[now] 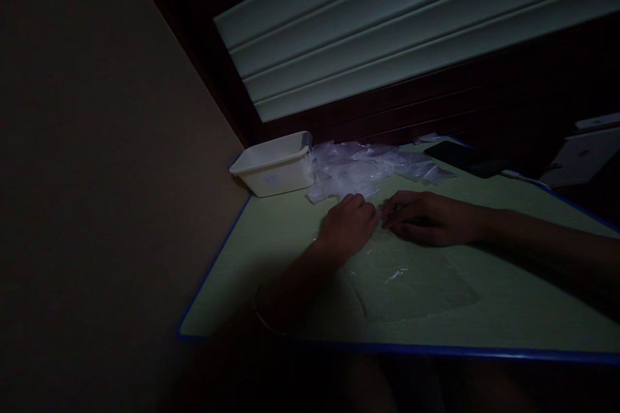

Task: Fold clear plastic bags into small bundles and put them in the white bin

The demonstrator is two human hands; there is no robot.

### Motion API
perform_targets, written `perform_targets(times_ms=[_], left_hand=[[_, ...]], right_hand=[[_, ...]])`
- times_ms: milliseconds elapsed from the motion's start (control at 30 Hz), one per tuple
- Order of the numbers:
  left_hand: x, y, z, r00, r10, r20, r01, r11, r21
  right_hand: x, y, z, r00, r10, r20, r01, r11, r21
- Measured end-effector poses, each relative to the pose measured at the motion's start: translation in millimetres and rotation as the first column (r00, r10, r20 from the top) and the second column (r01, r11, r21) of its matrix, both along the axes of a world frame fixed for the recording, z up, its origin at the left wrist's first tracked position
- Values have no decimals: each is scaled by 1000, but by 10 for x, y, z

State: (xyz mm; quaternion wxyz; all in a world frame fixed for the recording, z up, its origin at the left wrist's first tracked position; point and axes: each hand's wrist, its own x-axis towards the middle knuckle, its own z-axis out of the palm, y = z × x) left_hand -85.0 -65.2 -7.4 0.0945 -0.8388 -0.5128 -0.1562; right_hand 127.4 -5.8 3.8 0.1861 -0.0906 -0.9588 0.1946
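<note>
A clear plastic bag lies flat on the pale green table, its far end reaching up to my hands. My left hand is closed with its fingertips pinching the far edge of the bag. Close on its right, my right hand has its thumb and fingertips pressed together at the same edge. Just beyond both hands spreads a pile of clear, crinkled plastic packets. The dim light hides fine detail between my fingertips.
A white plastic bin stands at the back left, beside the wall. A dark phone with a white cable lies at the back right. White boxes are beyond the table's right edge.
</note>
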Motion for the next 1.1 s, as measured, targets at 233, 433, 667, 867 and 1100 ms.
perform_targets(times_ms=[233, 433, 667, 867, 1100], left_hand=[[19, -4, 8, 951, 128, 282, -63, 972, -228], [-13, -58, 51, 956, 16, 293, 59, 968, -245], [-76, -141, 113, 933, -57, 355, 169, 941, -293], [-118, -63, 75, 916, -62, 395, 181, 945, -271], [-144, -21, 7, 896, -57, 440, 196, 941, -277]], right_hand=[[9, 0, -5, 1000, 1, 3, -1, 1000, -16], [16, -25, 42, 1000, 9, 18, -9, 1000, -26], [38, -18, 83, 1000, 15, -7, -15, 999, -49], [46, 9, 72, 991, -82, -102, 83, 997, -2], [15, -14, 40, 999, 31, -17, -31, 1000, -4]])
